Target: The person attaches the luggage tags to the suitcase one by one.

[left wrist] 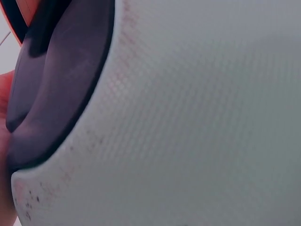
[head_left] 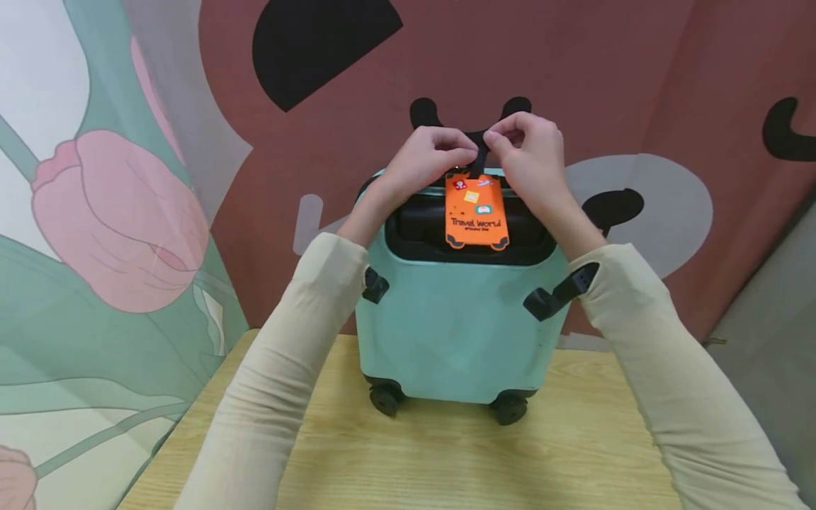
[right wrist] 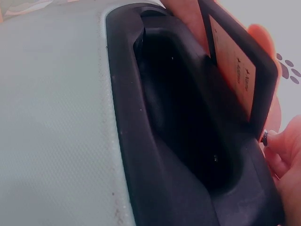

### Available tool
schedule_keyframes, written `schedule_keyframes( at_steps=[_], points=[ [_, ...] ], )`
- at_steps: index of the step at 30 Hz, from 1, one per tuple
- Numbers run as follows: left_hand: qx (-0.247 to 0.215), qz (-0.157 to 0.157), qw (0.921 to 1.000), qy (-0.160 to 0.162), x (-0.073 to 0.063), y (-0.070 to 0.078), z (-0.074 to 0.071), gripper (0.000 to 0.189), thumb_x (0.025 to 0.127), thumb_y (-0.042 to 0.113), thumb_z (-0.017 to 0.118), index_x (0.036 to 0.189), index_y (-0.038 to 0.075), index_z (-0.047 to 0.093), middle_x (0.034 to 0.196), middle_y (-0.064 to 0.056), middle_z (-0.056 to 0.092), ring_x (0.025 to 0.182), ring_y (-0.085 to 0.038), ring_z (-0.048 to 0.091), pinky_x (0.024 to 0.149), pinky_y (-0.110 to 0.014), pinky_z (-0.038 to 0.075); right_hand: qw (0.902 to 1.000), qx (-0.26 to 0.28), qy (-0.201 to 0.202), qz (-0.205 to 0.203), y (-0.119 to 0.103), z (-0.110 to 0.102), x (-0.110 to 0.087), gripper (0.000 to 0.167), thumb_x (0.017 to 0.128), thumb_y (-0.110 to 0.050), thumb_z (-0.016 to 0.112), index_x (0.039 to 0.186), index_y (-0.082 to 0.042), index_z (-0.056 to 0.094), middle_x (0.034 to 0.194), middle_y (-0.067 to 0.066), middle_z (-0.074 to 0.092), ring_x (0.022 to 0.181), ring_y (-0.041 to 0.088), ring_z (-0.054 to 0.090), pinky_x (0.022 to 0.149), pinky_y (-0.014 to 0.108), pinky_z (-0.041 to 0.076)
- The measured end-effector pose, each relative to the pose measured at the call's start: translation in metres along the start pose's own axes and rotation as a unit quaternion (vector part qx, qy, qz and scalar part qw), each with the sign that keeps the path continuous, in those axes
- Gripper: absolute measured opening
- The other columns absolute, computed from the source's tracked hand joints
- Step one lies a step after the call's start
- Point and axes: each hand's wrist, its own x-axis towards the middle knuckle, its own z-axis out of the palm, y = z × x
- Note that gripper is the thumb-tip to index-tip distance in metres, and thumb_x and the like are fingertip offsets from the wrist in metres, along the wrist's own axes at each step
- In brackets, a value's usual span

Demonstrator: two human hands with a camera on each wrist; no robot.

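A mint-green suitcase [head_left: 459, 326] stands upright on its wheels. An orange luggage tag [head_left: 477, 230] with "Travel World" printing hangs over the black recess [head_left: 414, 227] at its top. My left hand [head_left: 426, 159] pinches the tag's black strap [head_left: 478, 168] from the left. From the right, my right hand [head_left: 534, 159] holds the strap between thumb and fingertips. In the right wrist view, the back of the tag [right wrist: 235, 66] shows a pale label card, and the right hand [right wrist: 287, 157] pinches a small dark end. The left wrist view has only an edge of the left hand [left wrist: 5, 188].
The suitcase stands on a light wooden table [head_left: 472, 460]. Close behind it hangs a brown printed curtain [head_left: 605, 85], and a floral one [head_left: 121, 219] is at left. Black camera mounts [head_left: 554, 294] stick out from both sleeves in front of the suitcase.
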Motion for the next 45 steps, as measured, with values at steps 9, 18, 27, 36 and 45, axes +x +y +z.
schedule_keyframes(
  at_steps=[9,18,27,36,45],
  points=[
    [0.05,0.015,0.9983,-0.024,-0.001,0.001,0.003,0.021,0.102,0.024,0.068,0.097,0.005,0.074,0.09,-0.007,0.068,0.088,-0.022,0.06,0.08,-0.028,0.049,1.0,0.005,0.002,-0.008,0.0,-0.001,-0.002,0.028,0.106,-0.021,0.061,0.119,0.003,0.068,0.104,0.01,0.061,0.091,0.016,0.052,0.079,0.023,0.044],
    [0.037,0.008,0.9985,-0.039,-0.002,0.005,0.004,0.021,0.102,0.02,0.065,0.086,0.006,0.065,0.085,-0.008,0.062,0.088,-0.024,0.058,0.078,-0.029,0.047,0.9996,0.021,0.018,-0.007,-0.002,-0.002,-0.004,0.025,0.107,-0.02,0.059,0.117,0.001,0.065,0.105,0.004,0.058,0.093,0.014,0.051,0.082,0.024,0.044],
    [0.06,-0.031,0.995,-0.073,-0.003,0.011,0.002,0.021,0.104,0.018,0.061,0.087,0.006,0.06,0.088,-0.009,0.058,0.09,-0.023,0.056,0.076,-0.028,0.045,0.9991,0.025,0.031,0.013,-0.002,-0.002,-0.004,0.026,0.107,-0.023,0.057,0.119,0.0,0.063,0.106,0.002,0.057,0.095,0.013,0.05,0.082,0.024,0.044],
    [0.092,-0.056,0.9935,-0.039,-0.003,0.01,0.008,0.029,0.102,0.034,0.066,0.119,0.011,0.066,0.108,-0.004,0.066,0.1,-0.018,0.059,0.086,-0.025,0.049,0.9963,0.075,0.032,0.029,0.0,-0.006,-0.004,0.025,0.105,-0.021,0.062,0.116,0.001,0.067,0.097,-0.001,0.056,0.086,0.012,0.053,0.078,0.023,0.047],
    [0.124,-0.031,0.9915,-0.025,-0.002,0.011,0.008,0.025,0.104,0.031,0.064,0.107,0.009,0.075,0.093,-0.006,0.068,0.089,-0.02,0.06,0.08,-0.025,0.048,0.9926,0.118,0.009,0.026,-0.001,-0.006,-0.003,0.026,0.106,-0.021,0.061,0.115,0.003,0.067,0.097,0.0,0.058,0.088,0.017,0.056,0.083,0.025,0.05]
  ],
)
